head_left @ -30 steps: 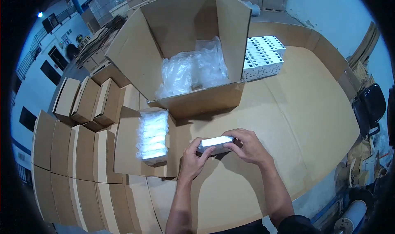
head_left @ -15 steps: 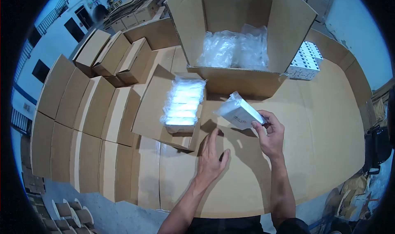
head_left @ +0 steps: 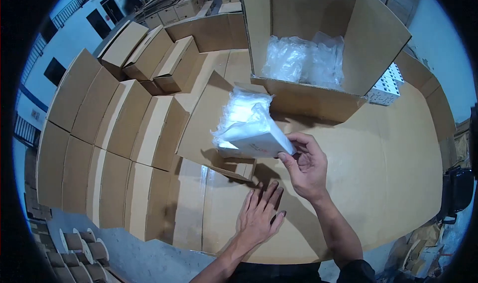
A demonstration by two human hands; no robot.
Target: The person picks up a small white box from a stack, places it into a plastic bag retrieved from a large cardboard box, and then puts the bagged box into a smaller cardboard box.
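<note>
Head camera: the right grip [head_left: 307,169] is closed in a pinch on one end of a white pack [head_left: 264,146], thumb on the side toward the person and fingers behind. From that grip the pack reaches out to the left, tilted, with a small print on its near face and a loose clear wrapper bunched at its far end. That far end overlaps the row of wrapped packs [head_left: 244,101] standing in an open carton [head_left: 199,128] just left of the grip (whether it touches them, I cannot tell). Nearer the person, below and left of the right grip, the left grip [head_left: 257,221] is palm down with fingers loosely spread and nothing held; it is over the brown counter [head_left: 398,158], and I cannot tell if it rests there. Straight beyond the right grip stands a big box [head_left: 308,99], its flaps raised and clear plastic bags [head_left: 286,59] heaped inside. Farther off to the right of the grip, partly hidden by the big box, are white boxes [head_left: 384,91] with dark marks on them. Well to the left of both hands, past the open carton, closed cartons [head_left: 127,118] are lined up in rows. Lower left, off the counter, lie some reels [head_left: 74,241]; far right of the grip is a black chair [head_left: 455,191].
</note>
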